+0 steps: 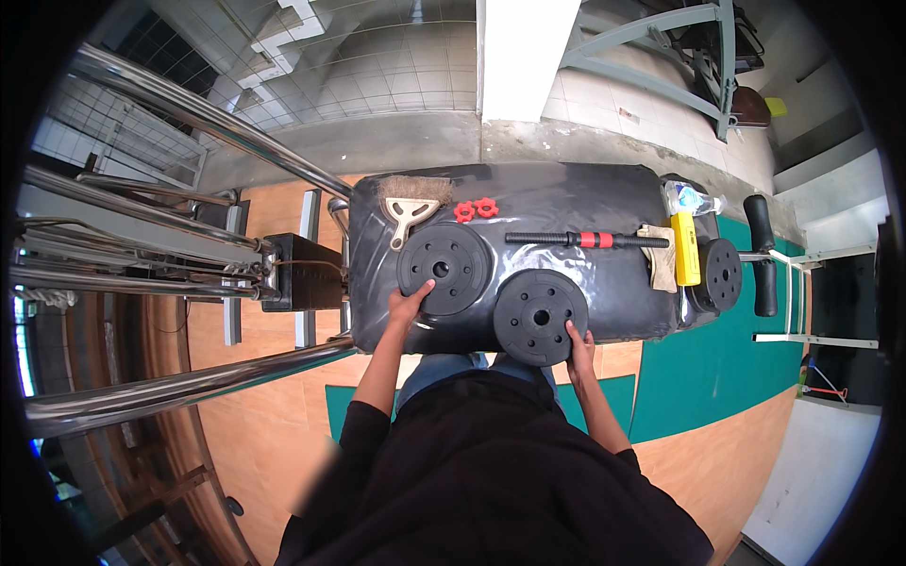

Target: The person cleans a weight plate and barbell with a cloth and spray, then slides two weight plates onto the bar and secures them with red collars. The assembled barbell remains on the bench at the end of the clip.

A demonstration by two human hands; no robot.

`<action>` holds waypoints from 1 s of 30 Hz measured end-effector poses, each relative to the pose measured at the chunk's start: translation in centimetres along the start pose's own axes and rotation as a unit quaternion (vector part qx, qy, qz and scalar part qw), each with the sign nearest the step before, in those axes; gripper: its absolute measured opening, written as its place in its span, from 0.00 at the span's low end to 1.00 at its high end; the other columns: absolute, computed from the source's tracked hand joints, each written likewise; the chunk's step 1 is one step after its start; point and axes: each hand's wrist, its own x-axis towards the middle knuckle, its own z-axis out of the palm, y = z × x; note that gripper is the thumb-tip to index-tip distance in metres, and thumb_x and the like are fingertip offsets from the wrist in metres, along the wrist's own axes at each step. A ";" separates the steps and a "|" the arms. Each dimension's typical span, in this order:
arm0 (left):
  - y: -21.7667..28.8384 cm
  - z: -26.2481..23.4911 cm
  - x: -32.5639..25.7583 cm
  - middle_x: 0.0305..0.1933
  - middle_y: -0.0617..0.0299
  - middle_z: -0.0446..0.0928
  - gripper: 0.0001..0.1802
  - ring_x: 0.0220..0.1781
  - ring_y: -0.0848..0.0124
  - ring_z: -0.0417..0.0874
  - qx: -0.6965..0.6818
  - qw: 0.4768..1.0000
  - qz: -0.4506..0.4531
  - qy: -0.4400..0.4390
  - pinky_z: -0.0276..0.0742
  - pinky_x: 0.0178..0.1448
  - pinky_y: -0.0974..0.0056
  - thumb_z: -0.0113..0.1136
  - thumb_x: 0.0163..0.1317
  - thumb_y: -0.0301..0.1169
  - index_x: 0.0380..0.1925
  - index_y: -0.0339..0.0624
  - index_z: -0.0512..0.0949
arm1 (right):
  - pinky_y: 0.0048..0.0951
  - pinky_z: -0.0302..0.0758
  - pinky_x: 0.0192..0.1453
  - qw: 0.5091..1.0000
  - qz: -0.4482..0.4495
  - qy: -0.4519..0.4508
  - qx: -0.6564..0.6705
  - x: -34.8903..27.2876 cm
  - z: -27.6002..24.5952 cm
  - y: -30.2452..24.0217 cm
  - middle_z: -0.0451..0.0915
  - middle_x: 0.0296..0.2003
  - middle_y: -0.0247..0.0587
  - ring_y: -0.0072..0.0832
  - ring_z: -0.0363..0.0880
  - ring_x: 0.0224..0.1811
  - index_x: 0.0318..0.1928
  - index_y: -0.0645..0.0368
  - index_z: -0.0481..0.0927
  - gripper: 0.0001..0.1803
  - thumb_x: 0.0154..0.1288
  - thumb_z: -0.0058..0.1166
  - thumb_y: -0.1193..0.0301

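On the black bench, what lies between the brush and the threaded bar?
Two red star-shaped nuts lie between the brush and the threaded bar, in the head view.

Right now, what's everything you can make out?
Weight plates: three, black, two near, one right
Dumbbell bar: one, black and red, mid-bench
Star collars: two, red, left-centre bench
Brush: one, brown and cream, bench's left
Gloves: count unclear, beige, bar's right end
Container: one, yellow, beside gloves
Plastic bottle: one, clear, behind container
Bench: one, black, centre
Roller pads: two, black, far right
Rails: several, silver, left
Matting: count unclear, green, floor
Pillar: one, white, top
Frame: one, grey, top right
Left fingers: partly hidden, bare, at left plate
Right fingers: partly hidden, bare, at middle plate
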 end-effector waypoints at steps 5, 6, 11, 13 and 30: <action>-2.8 -3.5 0.0 0.53 0.49 0.75 0.48 0.53 0.60 0.78 0.000 0.998 -0.036 -0.049 0.75 0.50 0.55 0.76 0.42 0.49 0.57 0.31 0.65 | 0.30 0.77 0.48 1.000 -0.016 -0.009 -0.012 0.3 0.2 -0.3 0.79 0.41 0.44 0.29 0.78 0.42 0.46 0.59 0.69 0.22 0.55 0.67 0.68; -2.8 -3.8 -1.2 0.52 0.49 0.75 0.47 0.52 0.60 0.78 -0.008 0.998 -0.033 -0.045 0.75 0.50 0.56 0.76 0.43 0.48 0.57 0.31 0.65 | 0.30 0.77 0.47 1.000 -0.023 -0.002 -0.020 0.4 0.0 -0.2 0.79 0.41 0.44 0.28 0.78 0.42 0.45 0.59 0.69 0.22 0.55 0.67 0.69; -6.3 -5.2 -3.0 0.46 0.55 0.79 0.33 0.47 0.68 0.81 -0.115 0.991 0.060 -0.026 0.77 0.48 0.67 0.75 0.47 0.37 0.50 0.35 0.72 | 0.30 0.76 0.47 0.997 -0.047 -0.035 -0.043 -0.3 0.5 -1.8 0.79 0.40 0.41 0.27 0.78 0.40 0.44 0.57 0.69 0.19 0.56 0.66 0.71; -7.5 -5.9 -3.8 0.45 0.56 0.79 0.30 0.45 0.70 0.81 -0.168 0.984 0.052 -0.016 0.76 0.48 0.68 0.74 0.48 0.35 0.49 0.36 0.73 | 0.30 0.76 0.48 0.997 -0.035 -0.059 -0.037 -0.9 0.9 -2.9 0.79 0.40 0.41 0.28 0.78 0.41 0.45 0.57 0.69 0.19 0.57 0.64 0.72; -12.3 -12.7 -10.6 0.38 0.56 0.80 0.23 0.39 0.71 0.81 -0.192 0.961 0.032 0.196 0.76 0.48 0.67 0.73 0.46 0.31 0.41 0.34 0.74 | 0.27 0.77 0.38 0.979 0.052 -0.184 -0.069 3.3 16.9 1.2 0.79 0.37 0.40 0.26 0.80 0.36 0.46 0.57 0.70 0.21 0.56 0.65 0.67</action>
